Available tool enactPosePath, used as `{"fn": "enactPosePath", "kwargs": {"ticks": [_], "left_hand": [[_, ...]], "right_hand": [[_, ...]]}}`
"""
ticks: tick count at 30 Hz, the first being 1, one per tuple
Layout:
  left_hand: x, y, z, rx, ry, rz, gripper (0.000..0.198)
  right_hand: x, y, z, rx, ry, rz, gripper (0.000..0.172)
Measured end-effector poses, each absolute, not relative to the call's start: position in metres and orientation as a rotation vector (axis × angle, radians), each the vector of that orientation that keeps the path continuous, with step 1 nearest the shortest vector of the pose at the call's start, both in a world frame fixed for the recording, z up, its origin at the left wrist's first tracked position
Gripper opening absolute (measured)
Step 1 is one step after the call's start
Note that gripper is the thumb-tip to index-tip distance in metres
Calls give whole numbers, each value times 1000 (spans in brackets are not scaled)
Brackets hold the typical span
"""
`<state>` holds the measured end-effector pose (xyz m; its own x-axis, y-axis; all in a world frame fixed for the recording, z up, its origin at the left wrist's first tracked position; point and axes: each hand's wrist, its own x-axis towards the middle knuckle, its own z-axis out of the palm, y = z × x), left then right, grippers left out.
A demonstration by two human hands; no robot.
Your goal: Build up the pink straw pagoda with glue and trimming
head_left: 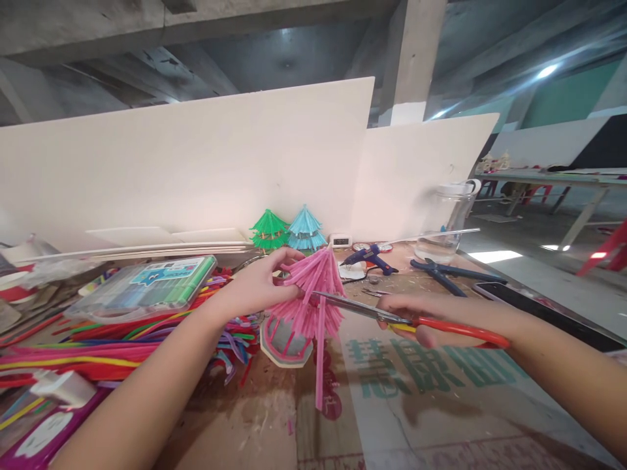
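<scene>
My left hand (257, 284) is closed on the top of a pink pipe-cleaner tree (313, 290), which stands on a small octagonal base (287, 346). One long pink strand hangs down from it toward the table. My right hand (416, 316) grips red-handled scissors (392, 318). Their blades are apart and reach into the pink fringe from the right.
Behind stand a green tree (268, 230) and a blue tree (305, 230). Left lies a pile of coloured pipe cleaners (122, 339) and a clear plastic case (142, 287). A blue glue gun (369, 258), pliers (450, 274) and a glass jar (448, 222) sit at right. White boards (196, 163) back the table.
</scene>
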<state>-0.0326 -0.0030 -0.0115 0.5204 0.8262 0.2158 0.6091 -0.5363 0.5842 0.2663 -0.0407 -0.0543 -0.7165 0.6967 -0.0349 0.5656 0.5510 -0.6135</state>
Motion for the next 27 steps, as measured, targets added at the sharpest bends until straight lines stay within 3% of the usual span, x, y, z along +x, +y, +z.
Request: {"fn": "enactPosePath", "kwargs": {"ticks": [3, 12, 19, 24, 27], "left_hand": [[-31, -3, -11, 2317, 1158, 668, 47], [-35, 1, -11, 2331, 1119, 621, 45], [-42, 6, -15, 2361, 919, 440, 64], [-32, -6, -14, 2427, 1043, 436, 83], [-26, -16, -11, 2539, 1092, 505, 83]], "right_hand": [[266, -39, -57, -1030, -2523, 1076, 11], [258, -39, -56, -934, -2510, 1064, 16], [263, -36, -61, -1087, -2592, 965, 19], [264, -33, -63, -989, -2603, 935, 21], [262, -35, -61, -948, -2611, 895, 22]]}}
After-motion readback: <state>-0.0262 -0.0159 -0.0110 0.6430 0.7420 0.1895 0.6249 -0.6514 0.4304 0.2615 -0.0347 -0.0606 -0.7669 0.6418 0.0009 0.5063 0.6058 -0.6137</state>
